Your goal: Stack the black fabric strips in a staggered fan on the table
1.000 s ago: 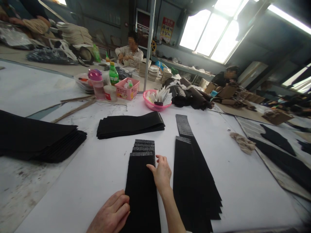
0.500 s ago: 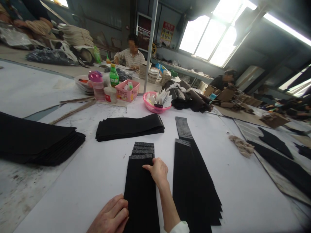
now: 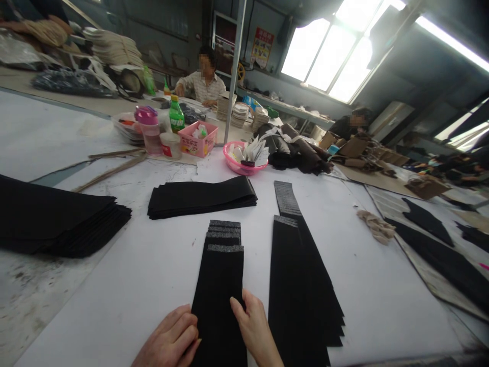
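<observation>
A staggered stack of long black strips (image 3: 221, 275) lies on the white table (image 3: 153, 275) straight ahead of me. My left hand (image 3: 170, 342) rests flat at the stack's near left edge, fingers stretched out and touching the top strip. At the near right edge lies my right hand (image 3: 254, 329), fingers extended on the table, thumb against the strip. Neither hand grips anything. To the right, a second fanned stack of black strips (image 3: 301, 285) runs away from me.
More black sheets lie in a folded pile (image 3: 200, 196) ahead and a big stack (image 3: 57, 219) at left. Behind stand a pink basket (image 3: 198, 140), a pink bowl (image 3: 244, 163), a cup (image 3: 148, 130) and a green bottle (image 3: 176, 114). Two people sit at the back.
My right hand has slid back along the strip stack's right edge, from near its far end to the near end. The left hand has stayed at the near left edge.
</observation>
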{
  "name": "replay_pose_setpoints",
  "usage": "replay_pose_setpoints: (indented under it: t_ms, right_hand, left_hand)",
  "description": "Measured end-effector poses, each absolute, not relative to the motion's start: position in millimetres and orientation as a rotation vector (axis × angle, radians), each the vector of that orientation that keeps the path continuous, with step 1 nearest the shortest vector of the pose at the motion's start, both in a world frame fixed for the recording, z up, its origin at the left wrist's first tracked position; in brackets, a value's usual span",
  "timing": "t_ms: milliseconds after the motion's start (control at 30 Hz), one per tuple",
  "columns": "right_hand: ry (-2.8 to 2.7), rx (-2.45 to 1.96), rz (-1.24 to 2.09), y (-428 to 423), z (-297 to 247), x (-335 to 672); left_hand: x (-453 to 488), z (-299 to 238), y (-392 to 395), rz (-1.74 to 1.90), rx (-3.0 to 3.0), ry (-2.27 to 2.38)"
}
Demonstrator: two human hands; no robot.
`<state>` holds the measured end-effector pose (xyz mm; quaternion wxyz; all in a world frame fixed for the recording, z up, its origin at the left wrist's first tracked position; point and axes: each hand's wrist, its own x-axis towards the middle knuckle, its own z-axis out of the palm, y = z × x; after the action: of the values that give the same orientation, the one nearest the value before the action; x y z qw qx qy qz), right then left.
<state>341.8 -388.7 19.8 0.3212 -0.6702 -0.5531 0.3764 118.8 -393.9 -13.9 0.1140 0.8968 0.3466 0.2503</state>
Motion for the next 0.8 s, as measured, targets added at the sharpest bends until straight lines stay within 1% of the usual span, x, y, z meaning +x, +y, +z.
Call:
replay_pose_setpoints:
  t_ms: [100, 233, 467, 633, 700, 800]
  right_hand:
    - [-1.508, -1.746, 1.074, -388.7, 24.0, 343.2]
    - [-1.624, -1.905, 0.901, -390.2, 27.6, 337.8]
    - [-1.865, -2.245, 0.575, -402.1, 27.2, 332.7]
    - [-1.957, -2.323, 0.539, -404.0, 29.2, 339.3]
    - [-1.963, -2.339, 0.544, -405.3, 28.9, 340.0]
    - [-1.951, -2.391, 0.554, -408.0, 21.8, 337.4]
  left_hand:
    - [116.9, -14.6, -397.9, 0.766, 2.682, 1.042]
    - [118.0, -15.6, -398.3, 0.778, 2.775, 1.029]
    - [125.0, -21.7, -394.3, 0.557, 2.729, 1.103]
    - [123.5, -24.4, -388.0, 0.515, 2.739, 1.105]
    - [124.8, -28.6, -383.8, 0.561, 2.828, 1.032]
    - [133.1, -42.3, -378.6, 0.771, 2.954, 0.875]
